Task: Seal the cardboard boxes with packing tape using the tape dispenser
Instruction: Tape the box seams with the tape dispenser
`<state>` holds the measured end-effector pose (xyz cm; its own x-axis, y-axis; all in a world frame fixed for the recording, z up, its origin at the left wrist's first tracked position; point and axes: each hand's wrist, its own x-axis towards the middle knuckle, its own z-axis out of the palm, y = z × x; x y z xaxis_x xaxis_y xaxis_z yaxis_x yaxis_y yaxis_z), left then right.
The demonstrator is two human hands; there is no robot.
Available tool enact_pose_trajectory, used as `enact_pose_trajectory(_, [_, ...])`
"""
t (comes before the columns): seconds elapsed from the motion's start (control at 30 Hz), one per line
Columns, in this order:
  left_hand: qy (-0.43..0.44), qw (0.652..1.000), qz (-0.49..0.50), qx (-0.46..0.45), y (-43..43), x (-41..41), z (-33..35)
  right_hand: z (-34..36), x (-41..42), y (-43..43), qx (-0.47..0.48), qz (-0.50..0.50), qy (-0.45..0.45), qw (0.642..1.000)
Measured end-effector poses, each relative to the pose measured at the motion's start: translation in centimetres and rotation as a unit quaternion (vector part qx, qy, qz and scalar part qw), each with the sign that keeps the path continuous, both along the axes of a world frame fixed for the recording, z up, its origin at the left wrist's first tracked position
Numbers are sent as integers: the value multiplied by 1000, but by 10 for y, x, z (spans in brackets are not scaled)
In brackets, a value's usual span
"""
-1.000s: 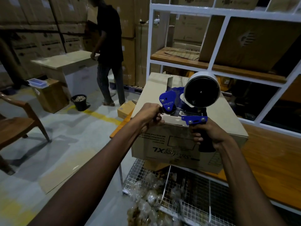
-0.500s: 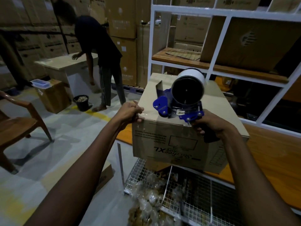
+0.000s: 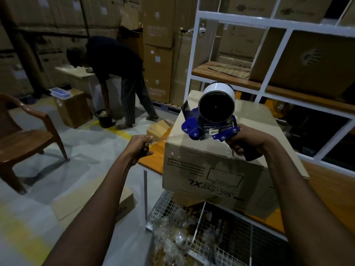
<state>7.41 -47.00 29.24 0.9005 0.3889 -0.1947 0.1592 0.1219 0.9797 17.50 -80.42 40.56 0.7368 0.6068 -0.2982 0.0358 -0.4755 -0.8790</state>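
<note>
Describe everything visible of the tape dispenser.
The tape dispenser has a blue frame, a white roll with dark core on top, and a black handle. The right hand grips the handle, holding it at the near top edge of the box. Clear tape runs left from it, pinched by the left hand.

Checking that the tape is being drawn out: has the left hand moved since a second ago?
Yes. The left hand, pinching clear tape, went leftward from beside the blue tape dispenser to past the brown cardboard box's left corner.
</note>
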Motion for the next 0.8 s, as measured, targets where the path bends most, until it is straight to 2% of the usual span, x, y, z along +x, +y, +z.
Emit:
enact_pose_trajectory(0.2, [9, 1000, 19, -2, -4, 13, -7, -1, 13, 0, -13, 4, -16, 1000])
enact_pose_trajectory(0.47, [23, 998, -17, -49, -16, 18, -28, -9, 27, -7, -68, 10, -16, 998])
enact_pose_trajectory(0.8, [50, 998, -32, 0, -36, 20, -44, -11, 33, 0, -176, 40, -32, 983])
